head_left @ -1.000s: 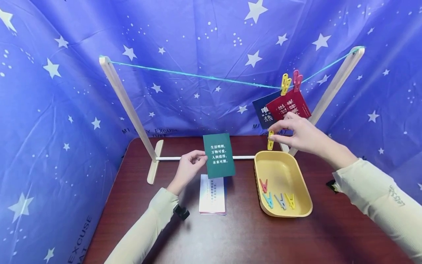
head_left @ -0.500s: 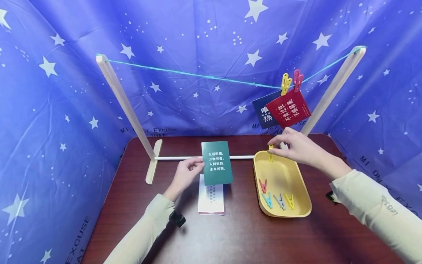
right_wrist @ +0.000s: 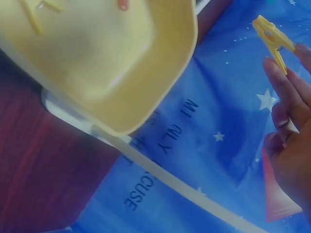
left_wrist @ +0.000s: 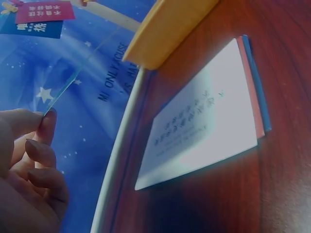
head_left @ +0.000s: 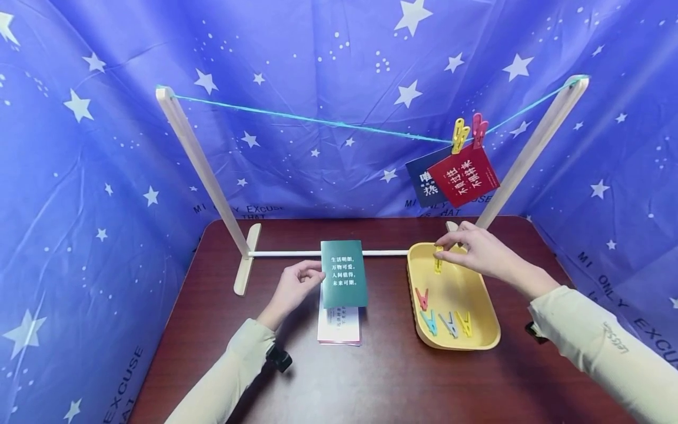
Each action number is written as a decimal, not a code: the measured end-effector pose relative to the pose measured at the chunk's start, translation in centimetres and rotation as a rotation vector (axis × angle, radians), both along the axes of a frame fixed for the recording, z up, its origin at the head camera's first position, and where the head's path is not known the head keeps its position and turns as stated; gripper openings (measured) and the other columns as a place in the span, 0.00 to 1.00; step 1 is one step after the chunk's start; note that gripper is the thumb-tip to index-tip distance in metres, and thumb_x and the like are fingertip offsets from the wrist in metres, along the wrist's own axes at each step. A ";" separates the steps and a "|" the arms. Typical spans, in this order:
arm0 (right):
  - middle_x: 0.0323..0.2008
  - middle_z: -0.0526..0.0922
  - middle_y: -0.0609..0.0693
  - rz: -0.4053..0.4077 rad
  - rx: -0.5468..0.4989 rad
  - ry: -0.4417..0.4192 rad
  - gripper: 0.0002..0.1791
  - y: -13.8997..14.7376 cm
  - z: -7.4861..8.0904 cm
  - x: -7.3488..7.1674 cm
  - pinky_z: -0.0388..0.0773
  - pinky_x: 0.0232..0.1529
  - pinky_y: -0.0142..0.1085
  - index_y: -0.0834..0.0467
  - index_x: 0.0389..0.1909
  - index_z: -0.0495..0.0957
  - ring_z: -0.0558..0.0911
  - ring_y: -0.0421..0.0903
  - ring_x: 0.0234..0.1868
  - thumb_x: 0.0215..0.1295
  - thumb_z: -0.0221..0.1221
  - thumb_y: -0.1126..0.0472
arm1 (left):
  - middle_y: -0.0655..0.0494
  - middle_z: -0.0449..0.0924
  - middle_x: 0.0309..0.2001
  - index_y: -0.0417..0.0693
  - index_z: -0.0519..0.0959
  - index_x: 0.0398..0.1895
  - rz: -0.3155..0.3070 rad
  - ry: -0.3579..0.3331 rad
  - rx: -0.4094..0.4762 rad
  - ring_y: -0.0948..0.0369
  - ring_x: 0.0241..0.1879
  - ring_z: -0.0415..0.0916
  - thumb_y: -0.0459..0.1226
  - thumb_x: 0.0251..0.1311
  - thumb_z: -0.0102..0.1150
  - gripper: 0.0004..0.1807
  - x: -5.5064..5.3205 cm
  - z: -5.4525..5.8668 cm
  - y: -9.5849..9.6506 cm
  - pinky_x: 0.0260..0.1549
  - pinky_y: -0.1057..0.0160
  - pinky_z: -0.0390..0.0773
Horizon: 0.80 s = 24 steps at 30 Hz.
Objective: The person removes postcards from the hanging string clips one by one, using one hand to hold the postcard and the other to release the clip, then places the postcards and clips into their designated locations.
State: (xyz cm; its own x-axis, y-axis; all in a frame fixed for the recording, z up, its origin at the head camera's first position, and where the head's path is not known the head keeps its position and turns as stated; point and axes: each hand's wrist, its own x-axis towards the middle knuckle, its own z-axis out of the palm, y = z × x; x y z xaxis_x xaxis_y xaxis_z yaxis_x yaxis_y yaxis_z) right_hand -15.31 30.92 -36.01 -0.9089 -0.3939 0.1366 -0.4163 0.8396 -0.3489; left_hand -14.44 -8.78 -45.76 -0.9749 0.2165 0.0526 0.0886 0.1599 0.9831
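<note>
My left hand (head_left: 293, 290) pinches the left edge of a green card (head_left: 343, 273) with white writing. The card is held above a small stack of cards (head_left: 339, 324), white on top, and overlaps it in the head view. In the left wrist view the green card shows nearly edge-on between thumb and finger. My right hand (head_left: 479, 252) pinches a yellow clothespin (right_wrist: 273, 41) by its handles over the far end of a yellow tray (head_left: 489, 321). From a turquoise string (head_left: 318, 122) hang a navy card (head_left: 421, 176) and a red card (head_left: 466, 175), held by yellow and pink clothespins (head_left: 479, 131).
Inside the tray lie several loose clothespins: red (head_left: 422, 298), blue (head_left: 429, 323), grey (head_left: 449, 324) and yellow (head_left: 464, 323). Two wooden posts (head_left: 201, 171) carry the string, joined low down by a white rod (head_left: 286, 254). A starry blue curtain (head_left: 296, 176) surrounds the table.
The green card in my left hand has come down and slightly left, toward the card stack. My right hand has lowered with the yellow clothespin, from below the hanging cards to over the tray.
</note>
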 end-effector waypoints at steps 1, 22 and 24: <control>0.32 0.77 0.49 -0.004 0.002 -0.010 0.13 0.1 -0.2 0.0 0.68 0.28 0.36 0.53 0.44 0.90 0.71 0.48 0.32 0.62 0.73 0.52 | 0.26 0.84 0.40 0.24 0.80 0.54 0.000 0.001 -0.006 0.72 0.25 0.73 0.23 0.64 0.62 0.16 -0.1 -0.4 -0.1 0.28 0.74 0.71; 0.35 0.86 0.48 -0.019 -0.020 0.005 0.12 0.8 -5.2 0.2 0.73 0.33 0.39 0.59 0.41 0.89 0.75 0.48 0.36 0.63 0.72 0.55 | 0.35 0.87 0.34 0.24 0.80 0.53 -0.099 -0.034 -0.082 0.53 0.30 0.82 0.29 0.65 0.66 0.17 -0.4 -6.1 -1.3 0.33 0.71 0.77; 0.35 0.86 0.47 -0.010 -0.018 0.002 0.12 0.9 -5.7 0.2 0.73 0.33 0.39 0.59 0.41 0.89 0.75 0.48 0.36 0.63 0.72 0.55 | 0.36 0.87 0.33 0.24 0.80 0.52 -0.105 -0.038 -0.093 0.54 0.28 0.81 0.29 0.65 0.66 0.17 -0.3 -6.3 -1.4 0.33 0.71 0.77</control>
State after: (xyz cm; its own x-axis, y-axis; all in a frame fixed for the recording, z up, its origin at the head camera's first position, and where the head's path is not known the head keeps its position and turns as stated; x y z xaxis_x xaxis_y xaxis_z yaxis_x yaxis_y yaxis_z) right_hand -15.15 31.84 -41.66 -0.9125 -0.3825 0.1449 -0.4086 0.8374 -0.3630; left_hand -14.77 -10.16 -52.07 -0.9475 0.3197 -0.0087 0.0729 0.2421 0.9675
